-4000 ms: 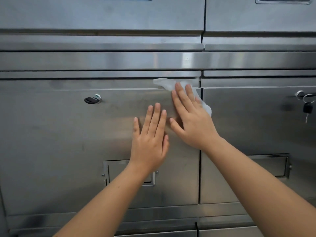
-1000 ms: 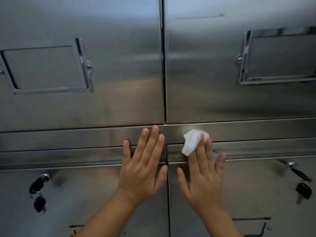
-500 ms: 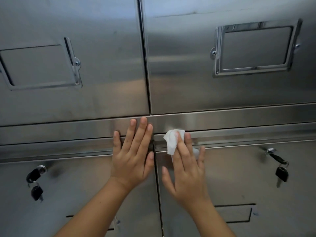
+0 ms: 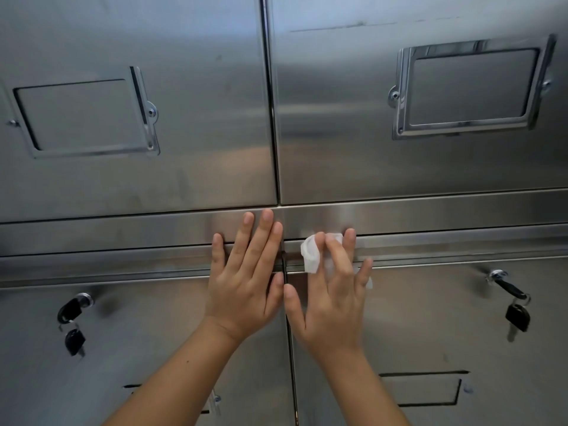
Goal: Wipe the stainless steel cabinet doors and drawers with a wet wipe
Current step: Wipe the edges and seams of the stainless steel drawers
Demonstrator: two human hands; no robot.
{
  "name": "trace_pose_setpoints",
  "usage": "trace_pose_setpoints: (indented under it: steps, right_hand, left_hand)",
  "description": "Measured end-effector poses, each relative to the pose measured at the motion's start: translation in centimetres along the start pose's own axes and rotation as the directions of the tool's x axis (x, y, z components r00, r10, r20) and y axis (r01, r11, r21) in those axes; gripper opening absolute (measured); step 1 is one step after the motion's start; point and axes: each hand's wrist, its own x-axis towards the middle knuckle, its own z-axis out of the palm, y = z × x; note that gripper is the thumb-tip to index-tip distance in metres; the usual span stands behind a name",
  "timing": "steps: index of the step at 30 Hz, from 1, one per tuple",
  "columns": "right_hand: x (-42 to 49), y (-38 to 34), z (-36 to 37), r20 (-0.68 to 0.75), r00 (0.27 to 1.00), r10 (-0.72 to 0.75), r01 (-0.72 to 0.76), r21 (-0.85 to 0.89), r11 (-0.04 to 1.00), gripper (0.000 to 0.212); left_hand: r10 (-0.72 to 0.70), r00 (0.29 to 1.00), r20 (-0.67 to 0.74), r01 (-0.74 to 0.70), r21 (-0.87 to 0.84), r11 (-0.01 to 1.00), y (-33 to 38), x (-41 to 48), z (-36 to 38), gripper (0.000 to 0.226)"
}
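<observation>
Compared with 0.5 s ago, the right hand (image 4: 332,302) fingers reach the top edge of the wet wipe (image 4: 309,253). The fingers are straight and apart, pressing the wipe onto the lower right cabinet door (image 4: 430,333) top lip. The wipe bunches left of the index finger. The left hand (image 4: 246,287) rests flat, fingers together.

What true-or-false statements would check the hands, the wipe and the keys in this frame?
1. The right hand presses the wet wipe against the steel with straight fingers. True.
2. The left hand holds a second wipe. False: it lies flat on the steel, holding nothing.
3. Keys sit in the locks of both lower doors: the left keys and the right keys. True.
4. The wipe is on an upper door. False: it is on the horizontal strip above the lower right door, just right of the centre seam.
</observation>
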Motion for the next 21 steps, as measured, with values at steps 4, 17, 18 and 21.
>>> trace_pose_setpoints:
  steps: [4, 17, 18, 21]
  right_hand:
    - [-0.5, 0.7, 0.7, 0.052, 0.997, -0.051, 0.057, -0.118, 0.991, 0.068]
    - [-1.1, 0.6, 1.7, 0.064, 0.989, -0.137, 0.145, -0.145, 0.979, 0.052]
    - [-1.2, 1.0, 1.6, 0.063, 0.987, -0.150, 0.158, -0.148, 0.976, 0.056]
    - [-1.4, 3.1, 0.8, 0.050, 0.990, -0.134, 0.141, -0.182, 0.973, 0.065]
  left_hand:
    - [0.004, 1.000, 0.003, -0.004, -0.005, 1.000, 0.0, -0.1, 0.0, 0.059]
    - [-0.025, 1.000, 0.001, 0.025, -0.055, 0.998, 0.0, 0.0, 0.0, 0.053]
    - [-0.023, 1.000, 0.001, 0.023, -0.058, 0.998, 0.0, 0.0, 0.0, 0.053]
    - [-0.018, 1.000, 0.007, 0.018, -0.060, 0.998, -0.1, 0.0, 0.0, 0.054]
